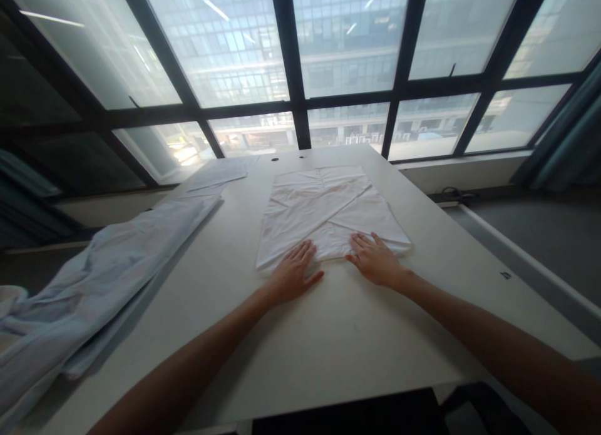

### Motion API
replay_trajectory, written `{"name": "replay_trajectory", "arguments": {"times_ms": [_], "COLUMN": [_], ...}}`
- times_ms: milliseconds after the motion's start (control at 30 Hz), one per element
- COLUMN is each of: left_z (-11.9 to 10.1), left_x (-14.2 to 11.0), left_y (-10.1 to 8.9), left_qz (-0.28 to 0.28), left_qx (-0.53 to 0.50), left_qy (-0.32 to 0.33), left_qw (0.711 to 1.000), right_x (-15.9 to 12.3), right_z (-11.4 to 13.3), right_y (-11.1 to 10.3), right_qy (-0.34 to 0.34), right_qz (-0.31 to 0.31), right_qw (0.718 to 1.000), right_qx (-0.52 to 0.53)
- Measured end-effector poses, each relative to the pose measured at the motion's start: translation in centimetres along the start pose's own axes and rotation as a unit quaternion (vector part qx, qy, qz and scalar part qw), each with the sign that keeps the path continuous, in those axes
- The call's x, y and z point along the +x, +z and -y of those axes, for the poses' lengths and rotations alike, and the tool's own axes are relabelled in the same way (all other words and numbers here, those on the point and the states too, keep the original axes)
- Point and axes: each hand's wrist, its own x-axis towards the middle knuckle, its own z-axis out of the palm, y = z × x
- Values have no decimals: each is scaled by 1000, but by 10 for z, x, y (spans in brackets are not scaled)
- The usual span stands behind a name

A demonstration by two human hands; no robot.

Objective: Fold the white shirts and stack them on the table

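A white cloth garment (323,203), folded into a flat, roughly square shape, lies on the white table (225,328). Creases and slanting fold lines cross its top. My left hand (294,272) rests flat on its near edge, left of the middle, fingers stretched out and thumb apart. On the same edge, farther right, my right hand (375,260) lies palm down with its fingers spread. Neither hand grips the cloth. What kind of garment it is, I cannot tell from the folds.
Pale, lightly patterned fabric (107,266) is heaped along the table's left side and hangs over its edge. Flat white sheets (218,174) lie at the far left. A small dark tag (506,275) sits near the right edge. Tall windows (347,40) stand beyond the table.
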Motion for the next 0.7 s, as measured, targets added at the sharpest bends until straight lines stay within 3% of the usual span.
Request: {"name": "replay_trajectory", "arguments": {"times_ms": [300, 433, 533, 633, 700], "left_z": [-9, -12, -14, -14, -14], "left_x": [-2, -3, -3, -2, -2], "left_y": [-3, -2, -4, -6, -6], "left_qz": [1, -16, 6, 41, 52], "left_qx": [8, 14, 6, -8, -11], "left_qy": [40, 59, 95, 99, 93], "left_qw": [999, 998, 995, 994, 994], "right_x": [-1, -2, -2, -2, -3], "right_z": [-8, -5, 6, 15, 17], "right_y": [-11, -4, 3, 11, 14], "right_qy": [17, 35, -9, -81, -93], "right_qz": [7, -32, -44, -11, 10], "right_qw": [1000, 999, 998, 992, 990], "right_qx": [-16, 13, 52, 93, 103]}}
